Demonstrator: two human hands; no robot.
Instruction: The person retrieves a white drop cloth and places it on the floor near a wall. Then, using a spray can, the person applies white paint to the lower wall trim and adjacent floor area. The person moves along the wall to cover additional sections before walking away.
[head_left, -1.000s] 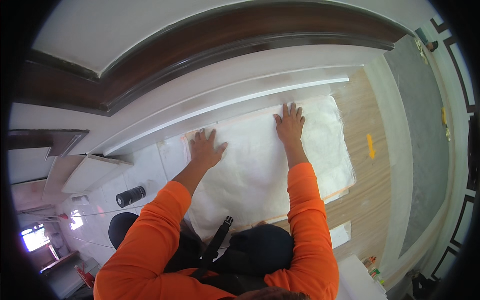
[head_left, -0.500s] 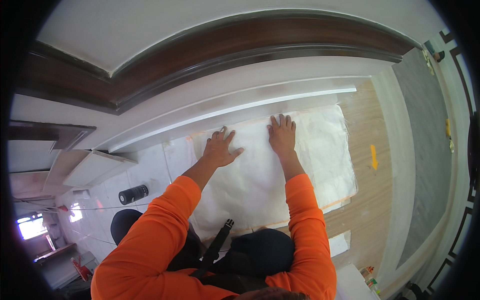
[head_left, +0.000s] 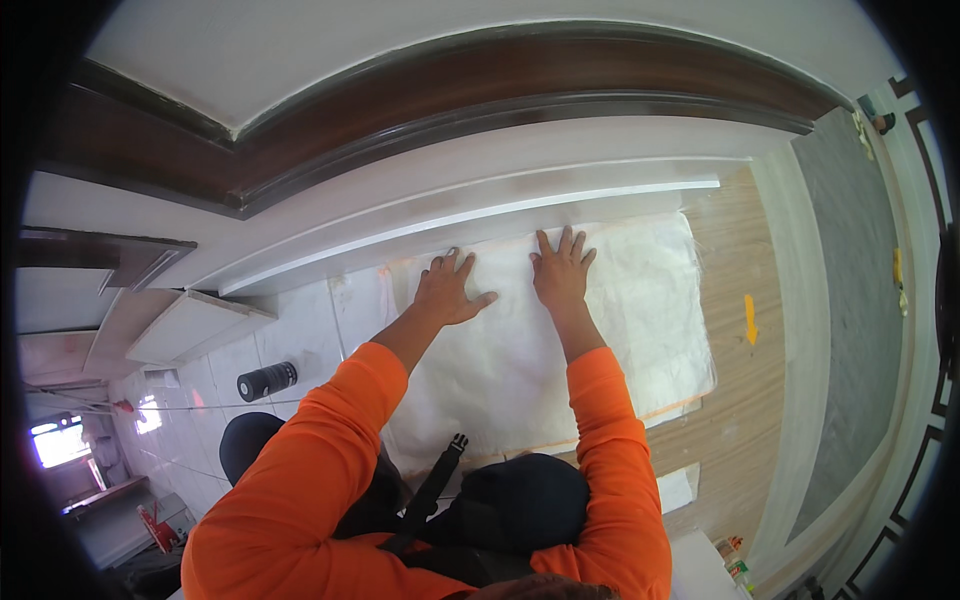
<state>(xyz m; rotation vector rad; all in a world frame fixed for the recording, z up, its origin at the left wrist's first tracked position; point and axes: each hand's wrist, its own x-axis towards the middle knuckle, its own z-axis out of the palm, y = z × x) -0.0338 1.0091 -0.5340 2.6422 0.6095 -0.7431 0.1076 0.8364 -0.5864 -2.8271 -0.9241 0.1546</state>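
A large white cloth [head_left: 640, 330] with orange-stitched edges and a frayed right end lies spread on the floor, close to the base of the wall. Near its far edge, my left hand [head_left: 446, 291] rests palm down with the fingers spread. My right hand [head_left: 561, 272] presses flat on the same edge a little farther right, its fingers also apart. Neither hand holds anything. A black strap with a buckle [head_left: 458, 441] hangs over the cloth's near side, between my knees.
White skirting [head_left: 480, 212] runs along the wall beyond the cloth. Left of my arm, a black cylindrical container [head_left: 267, 382] lies on pale tiles. Wood-look flooring [head_left: 735, 400] with an orange arrow [head_left: 750, 318] is at right, with a small white piece [head_left: 679, 488] near my right sleeve.
My right hand has slid slightly left along the cloth's far edge, its fingers spreading wider. My left hand has shifted a little right. The cloth lies about as before.
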